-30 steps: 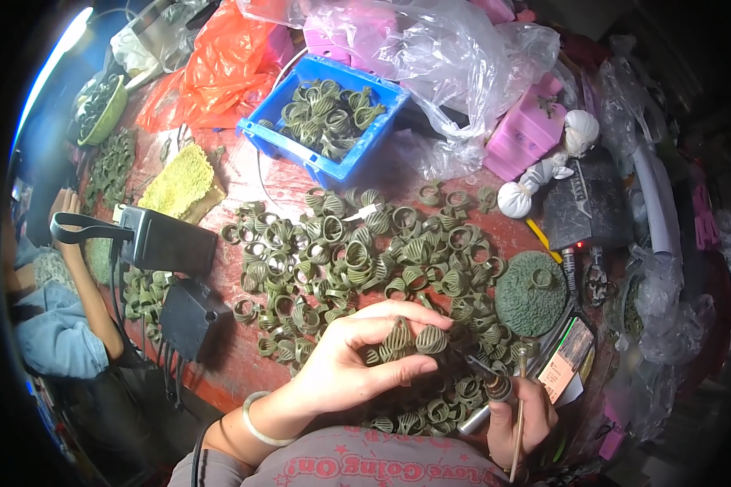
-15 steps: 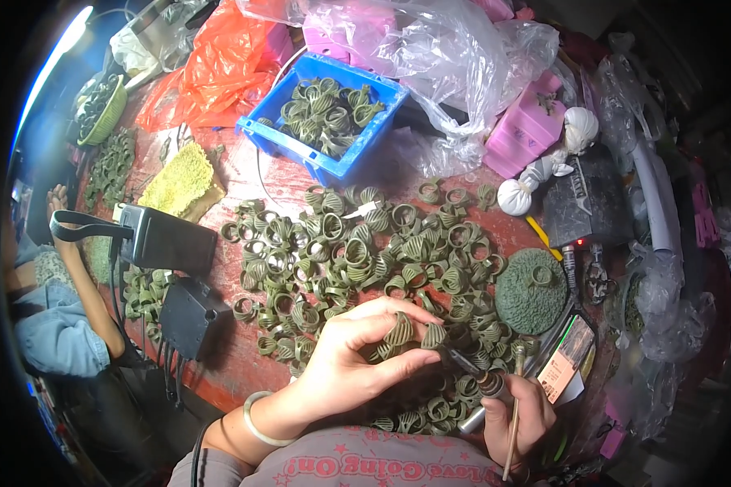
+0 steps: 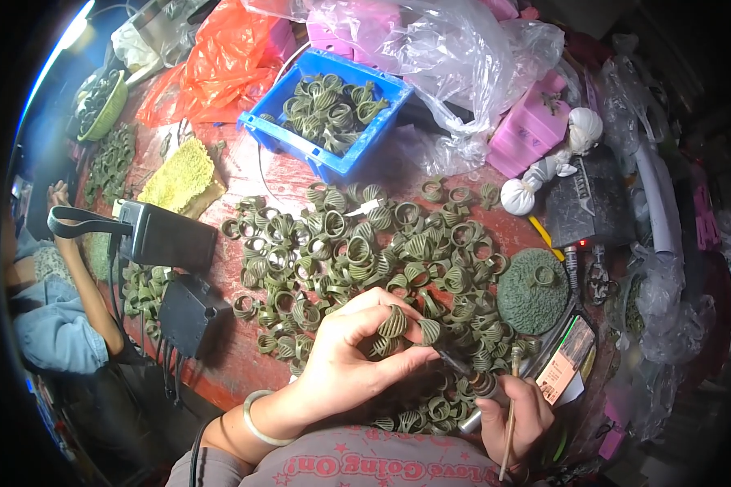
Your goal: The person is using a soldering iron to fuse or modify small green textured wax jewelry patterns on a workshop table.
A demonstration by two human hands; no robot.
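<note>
Near the lower middle, my left hand (image 3: 341, 349) is closed, thumb and fingers pinching a dark green ridged ring (image 3: 391, 322). A second ridged piece (image 3: 430, 331) shows at its fingertips; whether the two are joined I cannot tell. My right hand (image 3: 521, 415) grips a pen-shaped handpiece (image 3: 487, 385) with a dark tip and brass-coloured collar. Its tip points left, close to the left thumb and the ridged piece; contact is unclear. A thin wooden stick (image 3: 509, 434) also runs through the right hand. Beyond the hands spreads a heap of similar green rings (image 3: 357, 252).
A blue bin (image 3: 333, 166) of rings stands at the back. Right of the heap sit a green textured mound (image 3: 534, 292), a black box (image 3: 589, 199) and a pink container (image 3: 528, 126). At left are black devices (image 3: 170, 235), a yellow sponge (image 3: 179, 178) and another person's arm (image 3: 89, 292).
My left hand has shifted slightly left and up with the ring. The handpiece's tip has followed a little to the left. Both hands keep their grip.
</note>
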